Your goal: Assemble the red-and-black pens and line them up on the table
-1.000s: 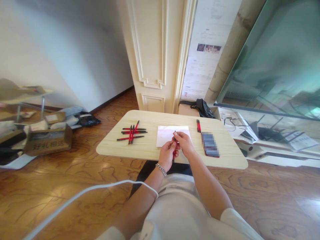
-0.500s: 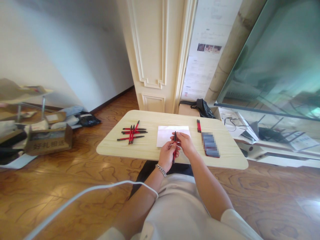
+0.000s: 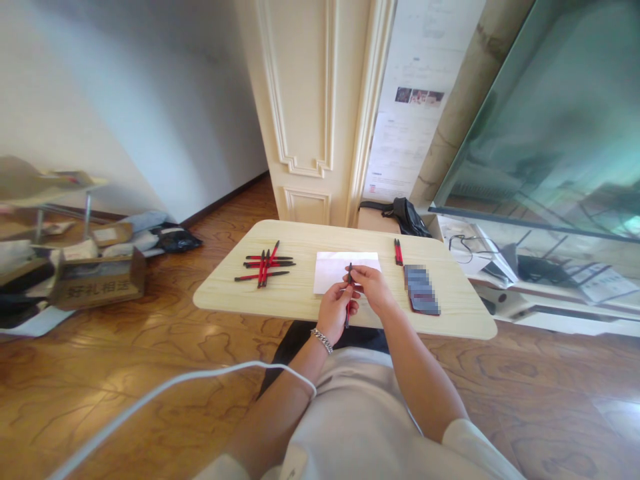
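Over the table's near edge, a red and black pen (image 3: 348, 313) is held upright between both hands. My left hand (image 3: 336, 308) is closed around its lower red body. My right hand (image 3: 369, 283) pinches the black upper end with thumb and fingers. Beneath the hands lies a white sheet of paper (image 3: 327, 267), partly covered by them. To the left, several red and black pens (image 3: 265, 267) lie crossed over each other in a pile. On the right side, a pair of similar pens (image 3: 398, 252) lie side by side.
The pale wooden table (image 3: 220, 293) has rounded corners. A phone (image 3: 421, 290) with a blurred screen lies at its right. Behind stands a black bag (image 3: 407, 217) by a cream panel. Cardboard boxes (image 3: 100, 280) and packages cover the floor at left. A white cable (image 3: 200, 375) crosses my left arm.
The right hand's fingers have shifted slightly at the pen's upper end. Otherwise both hands and the things on the table stay where they were.
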Demonstrator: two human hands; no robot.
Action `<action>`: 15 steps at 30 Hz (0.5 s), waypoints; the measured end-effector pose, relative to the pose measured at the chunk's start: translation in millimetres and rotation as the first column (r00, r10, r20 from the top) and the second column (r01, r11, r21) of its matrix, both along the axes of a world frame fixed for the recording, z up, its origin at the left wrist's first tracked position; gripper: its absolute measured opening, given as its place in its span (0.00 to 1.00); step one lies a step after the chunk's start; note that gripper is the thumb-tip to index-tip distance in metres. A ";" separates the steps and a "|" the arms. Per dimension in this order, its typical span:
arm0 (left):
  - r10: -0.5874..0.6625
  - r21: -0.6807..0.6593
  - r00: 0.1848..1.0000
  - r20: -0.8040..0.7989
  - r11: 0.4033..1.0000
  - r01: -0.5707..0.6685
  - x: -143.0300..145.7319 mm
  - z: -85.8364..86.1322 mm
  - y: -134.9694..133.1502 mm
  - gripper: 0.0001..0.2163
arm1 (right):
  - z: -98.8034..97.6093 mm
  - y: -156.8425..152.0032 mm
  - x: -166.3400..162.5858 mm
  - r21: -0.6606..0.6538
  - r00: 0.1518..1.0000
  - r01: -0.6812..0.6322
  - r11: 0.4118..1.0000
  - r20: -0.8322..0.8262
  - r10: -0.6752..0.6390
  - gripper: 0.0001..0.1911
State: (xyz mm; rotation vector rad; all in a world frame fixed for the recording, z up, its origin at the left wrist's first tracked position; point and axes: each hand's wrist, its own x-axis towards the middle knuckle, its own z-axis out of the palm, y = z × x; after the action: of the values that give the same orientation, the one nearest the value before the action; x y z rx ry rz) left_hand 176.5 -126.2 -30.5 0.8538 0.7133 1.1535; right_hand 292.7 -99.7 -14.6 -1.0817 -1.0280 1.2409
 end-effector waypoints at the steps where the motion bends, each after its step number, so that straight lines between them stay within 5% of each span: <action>1: 0.005 0.003 1.000 0.001 1.000 -0.005 0.0 -0.1 0.2 0.17 | 0.0 -0.3 0.3 0.001 1.000 -0.011 1.000 0.005 0.011 0.20; 5: 0.010 0.008 1.000 -0.012 1.000 -0.010 0.3 0.3 0.2 0.17 | -0.1 -0.7 0.9 0.020 0.998 0.057 0.998 0.038 -0.058 0.20; 15: 0.006 -0.007 1.000 -0.020 1.000 -0.006 -0.6 0.6 -0.8 0.18 | 9.3 -2.3 7.4 -0.026 0.998 -0.010 1.000 0.062 0.011 0.18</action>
State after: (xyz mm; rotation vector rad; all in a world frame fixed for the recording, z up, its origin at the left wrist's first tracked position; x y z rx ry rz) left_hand 175.8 -127.0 -29.9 0.8589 0.7362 1.1488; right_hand 300.1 -101.9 -5.3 -1.1425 -1.0684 1.2385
